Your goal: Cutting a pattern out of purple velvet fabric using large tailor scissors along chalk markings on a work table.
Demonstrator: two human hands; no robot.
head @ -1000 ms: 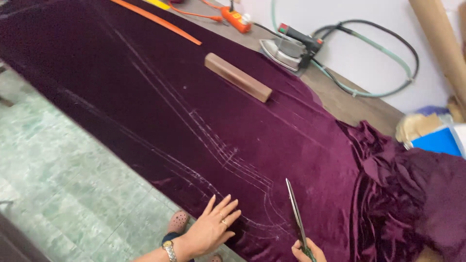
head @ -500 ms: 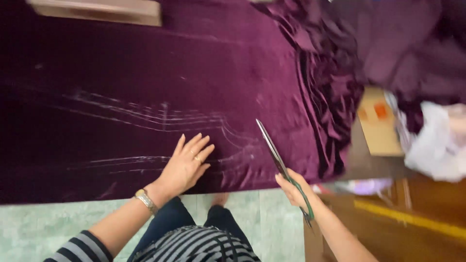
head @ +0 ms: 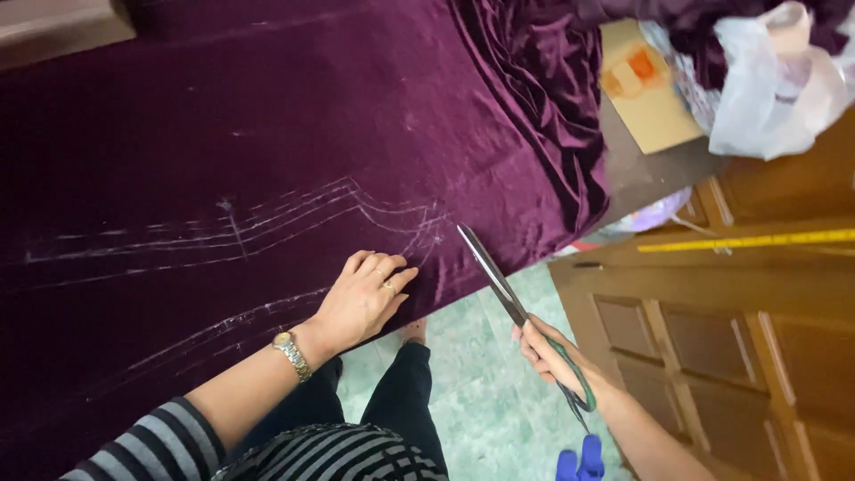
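fingers of the left hand (head: pixel 363 298) lie spread flat on the purple cloth (head: pixel 267 160) beside the chalk lines (head: pixel 294 214). right hand (head: pixel 548 352) grips shut scissors (head: pixel 499 285), tips at the cloth's edge. cutting looks about to start; blades must open onto a line.
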